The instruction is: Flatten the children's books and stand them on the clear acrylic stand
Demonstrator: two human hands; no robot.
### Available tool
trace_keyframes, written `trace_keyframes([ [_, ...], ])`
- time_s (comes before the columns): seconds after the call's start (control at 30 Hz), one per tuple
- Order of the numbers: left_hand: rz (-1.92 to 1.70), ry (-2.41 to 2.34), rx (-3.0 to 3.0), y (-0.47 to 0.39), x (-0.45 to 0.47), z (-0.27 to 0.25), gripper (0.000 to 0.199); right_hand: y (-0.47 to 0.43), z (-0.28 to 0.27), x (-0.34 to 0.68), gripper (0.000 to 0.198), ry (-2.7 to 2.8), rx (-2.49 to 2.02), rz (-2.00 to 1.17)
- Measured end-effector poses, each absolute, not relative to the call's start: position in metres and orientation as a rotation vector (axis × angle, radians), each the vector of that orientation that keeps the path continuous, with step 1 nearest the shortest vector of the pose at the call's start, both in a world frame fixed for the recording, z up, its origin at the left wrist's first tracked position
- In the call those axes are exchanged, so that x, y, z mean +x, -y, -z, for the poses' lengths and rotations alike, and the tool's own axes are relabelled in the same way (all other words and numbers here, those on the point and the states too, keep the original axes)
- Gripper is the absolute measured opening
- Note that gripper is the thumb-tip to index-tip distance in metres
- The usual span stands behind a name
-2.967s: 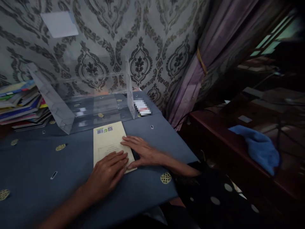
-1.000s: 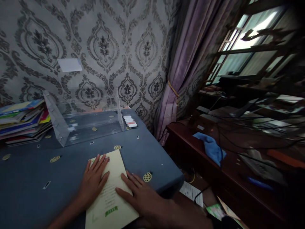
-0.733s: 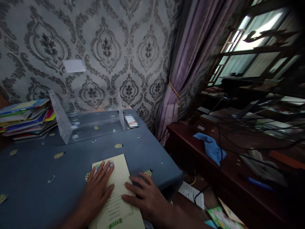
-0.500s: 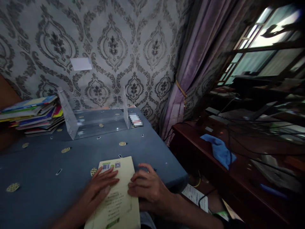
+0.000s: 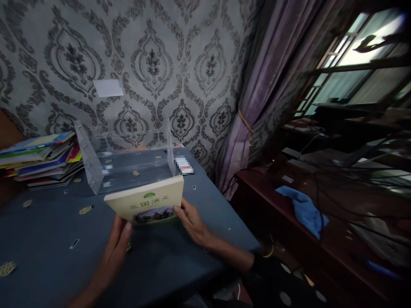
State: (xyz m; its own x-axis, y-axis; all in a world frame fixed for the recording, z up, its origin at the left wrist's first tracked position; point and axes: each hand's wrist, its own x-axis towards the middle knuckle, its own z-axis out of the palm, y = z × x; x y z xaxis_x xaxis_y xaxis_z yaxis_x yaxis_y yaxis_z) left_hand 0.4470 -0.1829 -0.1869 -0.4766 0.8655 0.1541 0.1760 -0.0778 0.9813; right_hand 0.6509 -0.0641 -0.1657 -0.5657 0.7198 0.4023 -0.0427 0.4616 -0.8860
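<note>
A cream paperback book (image 5: 150, 197) is raised over the table, tilted, its front cover with green characters and a dark picture facing me. My right hand (image 5: 192, 221) grips its right edge, thumb on the cover and fingers behind. Along the lower left edge, my left hand (image 5: 119, 233) supports the book, its fingers partly hidden behind it. Just beyond the book stands a clear acrylic rack (image 5: 91, 160) with two side panels; nothing stands in it.
A pile of books and magazines (image 5: 48, 160) lies at the table's left. A small pixelated item (image 5: 184, 165) is right of the rack. To the right, a dark red desk (image 5: 257, 192) carries a blue cloth (image 5: 303, 209) and cables. A purple curtain (image 5: 244, 102) hangs behind.
The book has come up off the near table area and been turned from its back cover to its front. Both hands have moved from lying on it to holding its sides.
</note>
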Motion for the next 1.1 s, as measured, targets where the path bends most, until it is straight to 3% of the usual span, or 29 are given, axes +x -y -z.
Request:
trace_keyframes([
  [0.2, -1.550, -1.519, 1.194, 0.161, 0.448, 0.156, 0.062, 0.047, 0.172, 0.635, 0.035, 1.896, -0.690, -1.107],
  [0.4, -1.288, -1.805, 1.312, 0.148, 0.417, 0.189, 0.066, 0.036, 0.190, 0.630, 0.024, 2.162, -1.001, -0.976],
  [0.5, -1.098, -2.083, 1.602, 0.149, 0.404, 0.208, 0.059, 0.033, 0.199, 0.631, 0.037, 2.279, -1.088, -0.864],
  [0.9, -0.494, -2.371, 2.038, 0.134, 0.403, 0.209, 0.050, 0.025, 0.209, 0.629, 0.033, 2.319, -0.970, -0.777],
  [1.1, -0.420, -2.375, 2.060, 0.108, 0.399, 0.200, 0.051, 0.010, 0.211, 0.619, 0.031, 2.346, -0.879, -0.751],
])
